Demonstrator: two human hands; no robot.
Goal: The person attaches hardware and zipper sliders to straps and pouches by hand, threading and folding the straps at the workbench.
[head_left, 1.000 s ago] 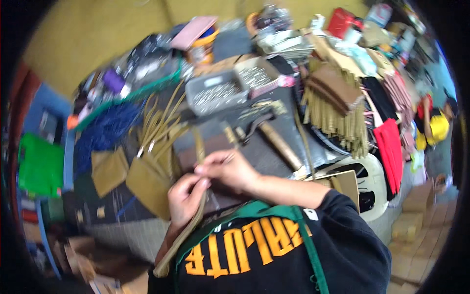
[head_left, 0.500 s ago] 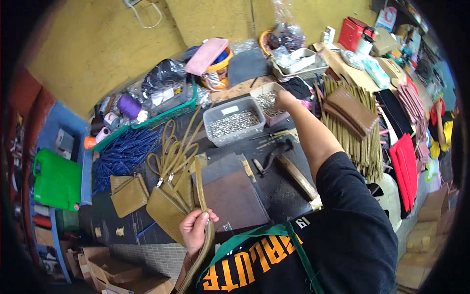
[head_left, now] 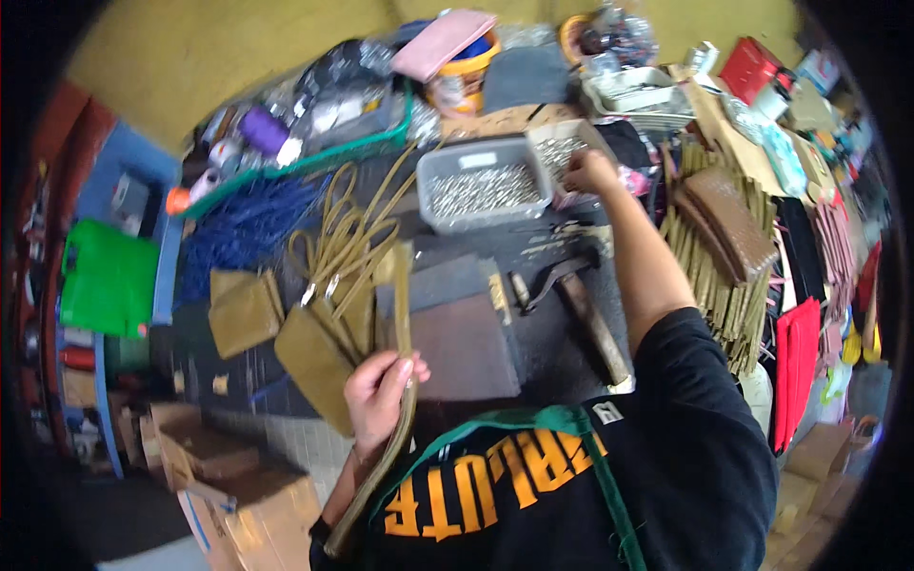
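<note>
My left hand [head_left: 381, 392] is closed around an olive-brown strap [head_left: 403, 305], thumb pressed on top. One end stands up past my fingers and the rest trails down beside my forearm. At the far side of the table, my right hand [head_left: 592, 173] is at a pale tub [head_left: 557, 145] of small shiny metal pieces. Its fingers are curled together, and whatever they hold is too small and blurred to make out. Beside that tub stands a clear plastic bin [head_left: 486, 217] with more small silvery pieces. Olive bag pieces [head_left: 319, 357] with looped straps lie left of the strap.
A hammer [head_left: 590, 328] and a dark curved tool [head_left: 552, 281] lie right of brown and grey flat sheets [head_left: 457, 343]. Blue straps [head_left: 243, 228] are heaped at left. At right sit stacked olive straps [head_left: 709, 314] under brown woven pieces [head_left: 728, 224]. Cardboard boxes [head_left: 252, 514] stand below the table.
My right hand has drawn back slightly within the tub, so its curled fingers now show. The view has shifted. My left hand keeps its hold on the strap.
</note>
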